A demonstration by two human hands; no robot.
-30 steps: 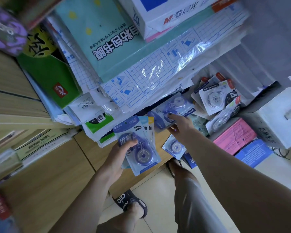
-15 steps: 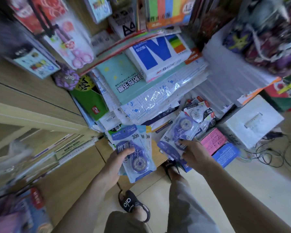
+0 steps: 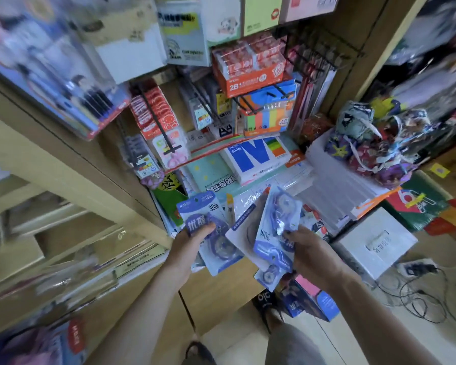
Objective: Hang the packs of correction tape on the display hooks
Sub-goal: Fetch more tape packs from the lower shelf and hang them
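In a crowded stationery shop, I stand with stock in both hands. My left hand (image 3: 195, 239) grips a small stack of blue card-backed correction tape packs with clear blisters (image 3: 211, 233), thumb curled over the top pack's face, header end pointing up and away from me. My right hand (image 3: 304, 248) pinches a second bunch of the same blue blister packs (image 3: 277, 233), fanned and tilted, their long axes leaning up to the right; one pack dangles low.

Beyond my hands lies a shelf heap with a white-and-blue ream of copy paper (image 3: 258, 156). Above and behind it stand the black wire display hooks (image 3: 250, 104), already loaded with orange boxes marked 2B (image 3: 248, 67) and coloured sticky-note pads (image 3: 266, 117).

The hooks sit well above and ahead of both grips, roughly between them, so neither hand is clearly nearer. I judge each pack's punched header must be turned to face a hook tip; which hook has room, I cannot tell.
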